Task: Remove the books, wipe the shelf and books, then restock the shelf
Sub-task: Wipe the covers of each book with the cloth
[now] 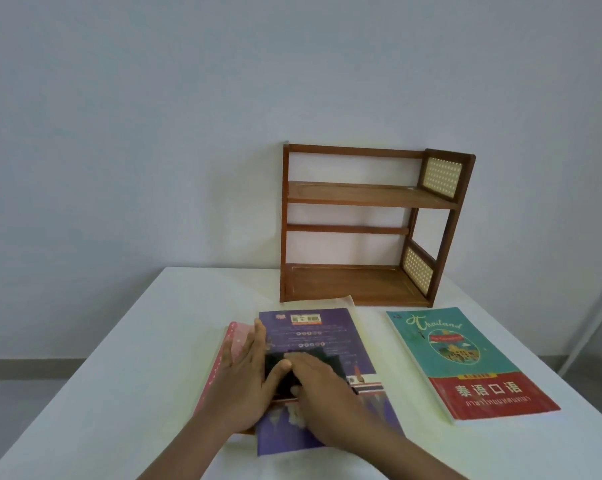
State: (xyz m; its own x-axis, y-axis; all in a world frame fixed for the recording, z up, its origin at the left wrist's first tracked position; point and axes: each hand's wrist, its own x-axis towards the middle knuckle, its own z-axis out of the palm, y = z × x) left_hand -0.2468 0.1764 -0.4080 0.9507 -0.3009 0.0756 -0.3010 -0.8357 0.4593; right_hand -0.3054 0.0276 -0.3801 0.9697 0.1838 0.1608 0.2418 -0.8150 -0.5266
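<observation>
Teal and red book, at 4 o'clock from the purple book: "Thailand" in script on the teal upper cover; "泰语口语" in large yellow characters on the red lower band.
Line under those characters: Thai script, too small to read.
Purple book: small print, blurred, unreadable.

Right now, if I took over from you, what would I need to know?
Left hand lies flat, holding the book stack steady. Right hand presses a dark cloth on the purple book, the stack's top. A pink book peeks out beneath. The Thailand book lies apart on the table. The shelf holds no books. Left: finish wiping and restock. I can't tell what's already wiped.
</observation>
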